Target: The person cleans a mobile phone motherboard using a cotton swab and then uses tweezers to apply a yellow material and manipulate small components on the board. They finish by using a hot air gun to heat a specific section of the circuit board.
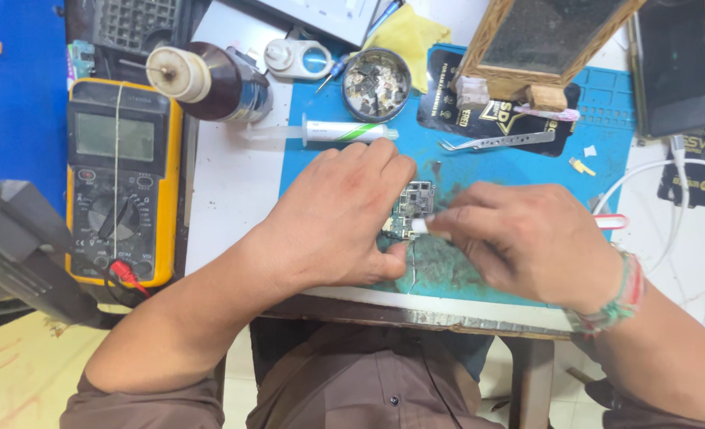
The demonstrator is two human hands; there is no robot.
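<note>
1. In the middle of the frame, the left hand [332, 222] lies flat over a small circuit board [410, 208], fingers close together, pinning it to the blue mat [527, 171].
2. The right hand [527, 242] pinches a white brush [519, 226], its tip touching the board's right edge.
3. Scrubbing likely goes best with short, light strokes and the board pinned firmly.
4. Tweezers [495, 142] and a syringe [336, 131] lie above, a yellow meter [122, 179] at left.
</note>
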